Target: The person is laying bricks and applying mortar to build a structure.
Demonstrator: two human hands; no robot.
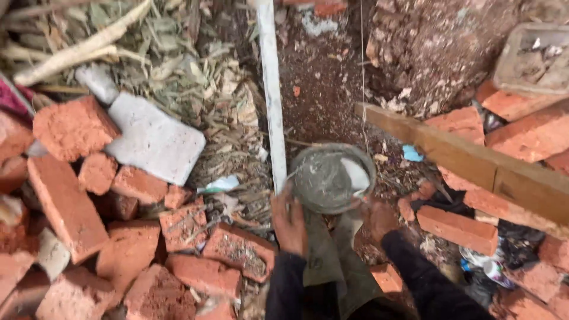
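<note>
A round grey metal pan (pixel 323 178), smeared with grey mortar and with a pale patch at its right side, is held over the dirt in front of me. My left hand (pixel 288 222) grips its lower left rim, right beside the lower end of a long white straight bar (pixel 271 95). My right hand (pixel 378 216) holds the pan's lower right rim. Both arms are in dark sleeves. The picture is blurred, so the fingers are not distinct.
Broken red bricks (pixel 71 207) lie heaped at the left around a white block (pixel 153 141). A wooden plank (pixel 474 161) runs diagonally at the right among more bricks (pixel 457 228). A thin string (pixel 363 59) hangs over dark soil. Dry leaves and sticks (pixel 89 44) lie top left.
</note>
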